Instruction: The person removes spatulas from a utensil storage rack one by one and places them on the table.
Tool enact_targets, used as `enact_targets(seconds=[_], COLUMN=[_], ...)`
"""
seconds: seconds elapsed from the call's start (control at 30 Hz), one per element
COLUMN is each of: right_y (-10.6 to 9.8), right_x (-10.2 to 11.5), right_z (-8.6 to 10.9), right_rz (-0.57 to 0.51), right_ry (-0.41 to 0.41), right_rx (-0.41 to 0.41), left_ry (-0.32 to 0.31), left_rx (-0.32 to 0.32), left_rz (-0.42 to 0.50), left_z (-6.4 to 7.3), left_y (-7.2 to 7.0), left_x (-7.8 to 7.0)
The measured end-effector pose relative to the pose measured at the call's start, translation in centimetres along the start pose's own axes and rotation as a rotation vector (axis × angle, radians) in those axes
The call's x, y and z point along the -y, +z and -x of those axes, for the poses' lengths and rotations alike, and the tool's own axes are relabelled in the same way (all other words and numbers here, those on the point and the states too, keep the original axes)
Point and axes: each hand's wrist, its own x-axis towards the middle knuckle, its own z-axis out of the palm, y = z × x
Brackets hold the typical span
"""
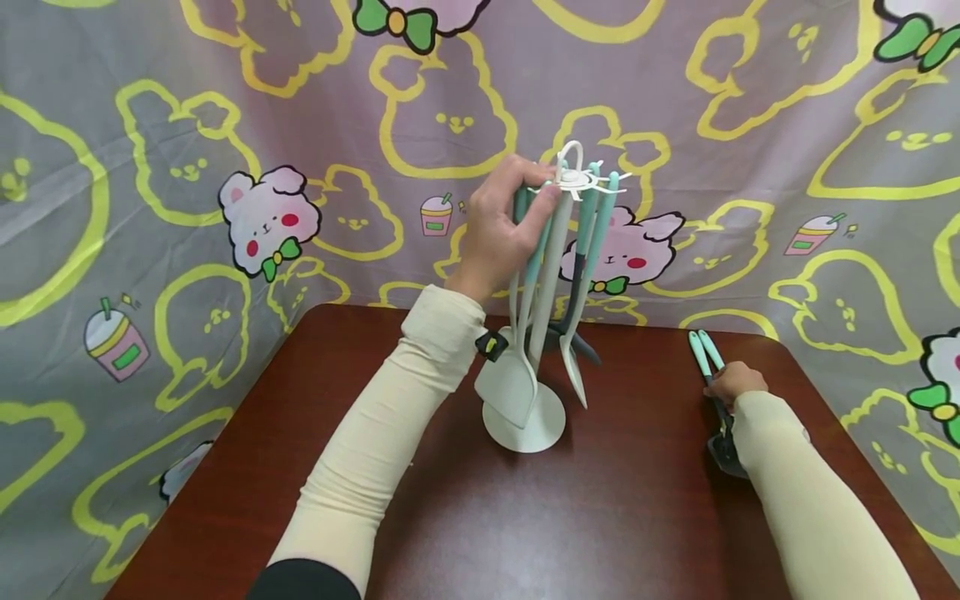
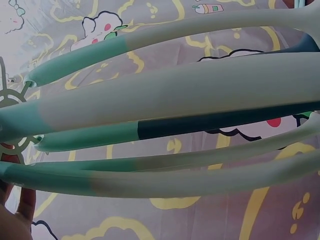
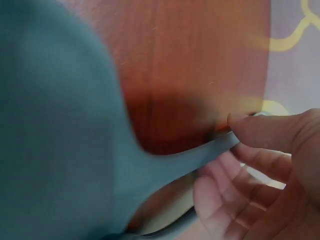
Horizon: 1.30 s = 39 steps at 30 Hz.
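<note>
A white utensil stand (image 1: 551, 283) with a ring of hooks on top bears several kitchen utensils with mint-green handles. My left hand (image 1: 506, 221) grips the top of the stand at the hook ring, thumb in front and fingers behind, beside a hanging mint handle (image 2: 45, 180). A white spatula (image 1: 510, 387) hangs low over the round base. At the table's right side my right hand (image 1: 737, 383) pinches the dark neck of a spatula (image 3: 65, 125) between thumb and fingers. Two mint handles (image 1: 701, 354) extend beyond this hand; a second utensil's dark edge (image 3: 175, 225) shows below the first.
The brown wooden table (image 1: 585, 517) is bounded by a patterned cloth (image 1: 420, 100) close behind and at both sides. A dark utensil head (image 1: 573, 342) and a slim white one (image 1: 576, 379) hang on the stand's right side.
</note>
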Motion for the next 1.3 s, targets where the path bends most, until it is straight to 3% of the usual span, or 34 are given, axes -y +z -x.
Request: enact_targets(seconds=[0.1, 0.2, 0.33, 0.53, 1.03, 1.3], right_y=[-0.5, -1.3, -2.0, -2.8, -4.3, -4.9], right_x=[0.6, 1.9, 4.2, 7.6, 13.5, 15.2], right_z=[0.2, 0.8, 1.5, 2.0, 4.7, 6.4], right_rz=[0.018, 0.029, 0.01, -0.074, -0.114, -0.107], right_ry=[0.001, -0.028, -0.1, -0.164, -0.356, -0.373], right_rx=[-0.014, -0.079, -0.152, -0.168, -0.36, -0.335], left_ry=[0.007, 0.006, -0.001, 0.013, 0.014, -0.001], left_rx=[-0.008, -0.01, -0.007, -0.02, -0.032, -0.013], left_rz=[0.003, 0.003, -0.003, 0.008, 0.024, 0.031], left_z=[0.1, 0.1, 0.1, 0.1, 0.2, 0.2], left_y=[0.0, 0.0, 0.1, 0.1, 0.0, 0.1], left_x=[0.1, 0.1, 0.1, 0.3, 0.2, 0.0])
